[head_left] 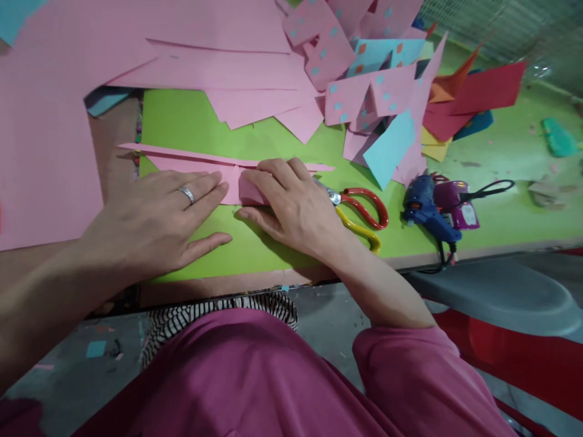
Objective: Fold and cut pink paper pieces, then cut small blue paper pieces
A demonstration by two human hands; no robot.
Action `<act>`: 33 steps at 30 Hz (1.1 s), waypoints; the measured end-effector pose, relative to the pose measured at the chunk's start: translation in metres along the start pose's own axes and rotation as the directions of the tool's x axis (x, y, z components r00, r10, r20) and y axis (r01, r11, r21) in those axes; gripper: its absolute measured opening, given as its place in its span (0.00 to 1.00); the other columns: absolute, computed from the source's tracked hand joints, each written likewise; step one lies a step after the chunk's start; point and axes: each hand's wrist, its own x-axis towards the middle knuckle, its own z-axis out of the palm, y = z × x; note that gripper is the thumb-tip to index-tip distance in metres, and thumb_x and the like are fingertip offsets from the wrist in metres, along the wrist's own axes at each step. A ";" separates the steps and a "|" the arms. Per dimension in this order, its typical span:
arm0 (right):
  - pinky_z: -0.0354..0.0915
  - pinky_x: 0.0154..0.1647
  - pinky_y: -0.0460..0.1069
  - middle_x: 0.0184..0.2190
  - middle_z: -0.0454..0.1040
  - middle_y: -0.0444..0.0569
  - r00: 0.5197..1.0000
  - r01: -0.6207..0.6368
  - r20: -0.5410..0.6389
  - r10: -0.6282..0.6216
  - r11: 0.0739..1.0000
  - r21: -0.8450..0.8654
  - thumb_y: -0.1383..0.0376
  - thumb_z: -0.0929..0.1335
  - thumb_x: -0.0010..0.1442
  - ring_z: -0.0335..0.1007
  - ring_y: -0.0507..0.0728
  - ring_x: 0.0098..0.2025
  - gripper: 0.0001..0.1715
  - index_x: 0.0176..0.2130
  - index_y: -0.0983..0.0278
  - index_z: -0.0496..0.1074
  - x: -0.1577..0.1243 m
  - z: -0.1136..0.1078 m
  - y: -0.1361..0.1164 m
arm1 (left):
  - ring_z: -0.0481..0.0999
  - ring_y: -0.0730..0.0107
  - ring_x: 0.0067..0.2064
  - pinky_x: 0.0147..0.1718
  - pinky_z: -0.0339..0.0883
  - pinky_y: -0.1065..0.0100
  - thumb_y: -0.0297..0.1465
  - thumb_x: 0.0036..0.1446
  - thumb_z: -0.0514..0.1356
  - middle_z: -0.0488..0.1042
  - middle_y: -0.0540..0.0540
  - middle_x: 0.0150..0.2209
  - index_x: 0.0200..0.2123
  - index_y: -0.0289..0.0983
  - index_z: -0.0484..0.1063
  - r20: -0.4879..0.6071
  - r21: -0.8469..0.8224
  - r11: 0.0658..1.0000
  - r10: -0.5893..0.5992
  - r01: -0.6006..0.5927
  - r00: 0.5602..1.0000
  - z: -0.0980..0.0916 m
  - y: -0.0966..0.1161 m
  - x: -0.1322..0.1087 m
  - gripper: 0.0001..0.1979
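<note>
One strip of pink paper (232,187), its far edge raised, lies on a green sheet (182,118) just left of the scissors (335,198). Farther left of the scissors, the left hand (148,212) is spread flat, fingertips on the strip, thumb well out from the fingers. Right beside the scissors, the right hand (296,206) rests on the strip, fingers bent and thumb a little apart; whether it pinches the paper cannot be told. Beyond the scissors are dotted pink cutouts (330,57) and a light-blue piece (392,149). Right of the scissors lies a blue glue gun (423,200); larger pink sheets (45,152) spread far to their left.
</note>
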 end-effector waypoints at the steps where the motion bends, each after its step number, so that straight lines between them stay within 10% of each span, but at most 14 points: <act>1: 0.68 0.56 0.64 0.57 0.72 0.61 1.000 0.002 0.003 -0.002 1.000 -0.004 0.48 0.62 0.73 0.64 0.67 0.55 0.29 0.62 0.65 0.68 0.000 0.000 -0.001 | 0.77 0.38 0.60 0.54 0.71 0.43 0.44 0.69 0.55 0.76 0.31 0.61 0.68 0.36 0.65 -0.002 0.003 1.000 0.004 -0.004 1.000 0.000 0.000 0.000 0.29; 19: 0.71 0.44 0.56 0.59 0.70 0.61 0.987 0.015 0.160 0.020 0.977 -0.213 0.56 0.59 0.76 0.61 0.67 0.56 0.25 0.67 0.61 0.63 0.004 -0.011 -0.016 | 0.51 0.43 0.76 0.73 0.39 0.39 0.53 0.72 0.43 0.50 0.36 0.77 0.77 0.40 0.40 0.099 0.010 0.986 -0.169 0.169 0.981 -0.007 -0.003 -0.025 0.39; 25: 0.70 0.43 0.55 0.58 0.71 0.61 0.989 0.030 0.148 0.004 0.974 -0.224 0.55 0.58 0.76 0.62 0.67 0.56 0.27 0.67 0.62 0.64 0.006 -0.009 -0.014 | 0.56 0.50 0.75 0.75 0.35 0.44 0.57 0.71 0.39 0.62 0.31 0.72 0.74 0.30 0.52 0.040 0.068 0.997 -0.034 0.031 0.999 0.001 0.025 -0.015 0.43; 33: 0.69 0.42 0.55 0.56 0.73 0.62 0.990 0.027 0.144 0.005 0.975 -0.220 0.56 0.61 0.75 0.63 0.68 0.55 0.26 0.66 0.63 0.66 0.008 -0.012 -0.016 | 0.57 0.41 0.74 0.72 0.37 0.35 0.59 0.69 0.40 0.66 0.31 0.70 0.73 0.35 0.57 0.009 0.086 0.980 -0.182 0.181 0.983 -0.004 0.020 -0.032 0.42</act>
